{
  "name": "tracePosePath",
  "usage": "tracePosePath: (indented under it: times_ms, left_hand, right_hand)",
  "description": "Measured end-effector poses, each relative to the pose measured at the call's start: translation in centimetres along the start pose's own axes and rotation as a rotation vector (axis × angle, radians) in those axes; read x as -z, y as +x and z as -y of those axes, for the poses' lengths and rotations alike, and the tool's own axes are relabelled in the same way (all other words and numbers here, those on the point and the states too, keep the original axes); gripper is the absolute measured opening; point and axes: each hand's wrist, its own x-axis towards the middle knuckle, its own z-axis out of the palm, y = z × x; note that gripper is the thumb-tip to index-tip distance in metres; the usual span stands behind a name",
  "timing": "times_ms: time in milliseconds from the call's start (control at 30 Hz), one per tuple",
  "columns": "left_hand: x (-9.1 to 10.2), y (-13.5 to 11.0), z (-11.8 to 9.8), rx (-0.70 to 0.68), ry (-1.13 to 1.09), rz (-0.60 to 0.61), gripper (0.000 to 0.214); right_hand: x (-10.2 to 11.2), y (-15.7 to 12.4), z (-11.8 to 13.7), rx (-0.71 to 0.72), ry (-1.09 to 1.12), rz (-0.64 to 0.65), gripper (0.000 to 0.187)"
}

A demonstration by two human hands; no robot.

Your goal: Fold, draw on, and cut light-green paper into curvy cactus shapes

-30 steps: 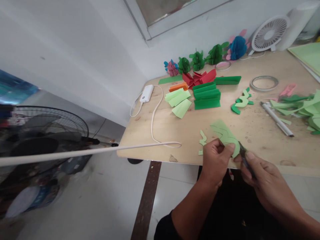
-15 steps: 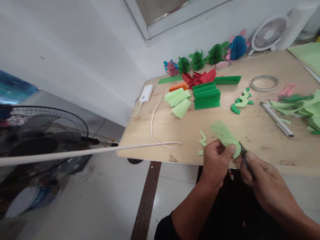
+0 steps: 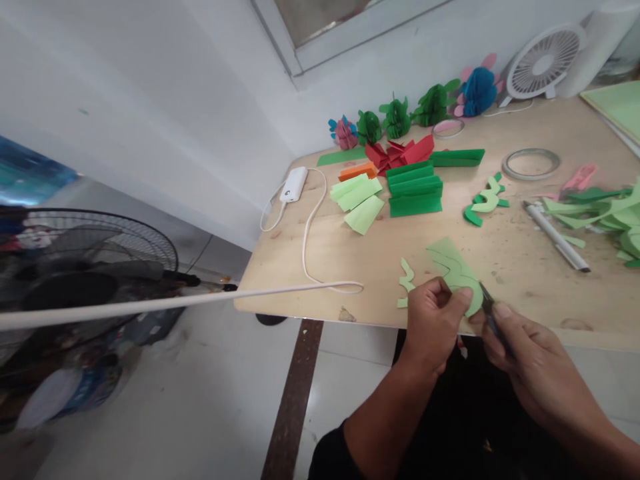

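Observation:
My left hand (image 3: 434,322) pinches the near end of a light green folded paper piece (image 3: 453,267) with a wavy line drawn on it, held over the table's front edge. My right hand (image 3: 520,357) is closed round small dark scissors (image 3: 489,310), whose blades meet the paper's right edge. A small light green wavy cut-off (image 3: 406,279) lies on the wooden table (image 3: 340,247) just left of my left hand.
Stacks of folded light green (image 3: 359,200), dark green (image 3: 414,189), red (image 3: 400,153) and orange paper lie mid-table. Paper flowers (image 3: 395,120) line the wall. A white power bank (image 3: 294,185) with cable, a tape ring (image 3: 531,163), a pen (image 3: 555,237), green scraps (image 3: 600,213), a desk fan (image 3: 545,63) and a floor fan (image 3: 85,267) are about.
The hands, the paper and the scissors keep their places; only the camera has tipped slightly, shifting the table's contents a little in view.

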Motion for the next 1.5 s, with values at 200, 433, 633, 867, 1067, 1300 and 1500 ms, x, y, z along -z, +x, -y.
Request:
tracePosePath:
  times_ms: [200, 433, 633, 867, 1067, 1300, 1500]
  left_hand:
    - [0.05, -0.07, 0.09, 0.007, 0.025, -0.009, 0.033]
    - [0.17, 0.03, 0.25, 0.002, -0.002, 0.016, 0.035]
    - [0.06, -0.13, -0.20, -0.021, -0.017, -0.007, 0.038]
    - [-0.03, -0.31, -0.18, 0.007, 0.015, -0.018, 0.040]
    - [-0.02, -0.30, 0.00, 0.008, 0.031, -0.018, 0.040]
    - [0.02, -0.40, -0.19, 0.028, 0.021, -0.022, 0.038]
    - [0.12, -0.28, -0.04, 0.013, -0.003, -0.022, 0.040]
  right_hand:
    - [-0.11, -0.06, 0.25, 0.022, -0.027, 0.005, 0.059]
    - [0.00, -0.19, 0.32, 0.021, -0.049, -0.011, 0.058]
    - [0.21, -0.15, -0.08, 0.011, -0.027, -0.009, 0.052]
    - [0.06, -0.24, -0.01, -0.005, -0.001, -0.002, 0.055]
    - [0.03, -0.30, 0.22, 0.025, -0.038, -0.003, 0.063]
    - [0.23, -0.11, 0.06, 0.008, -0.069, -0.011, 0.060]
    - [0.36, -0.18, -0.01, 0.000, -0.083, 0.009, 0.063]
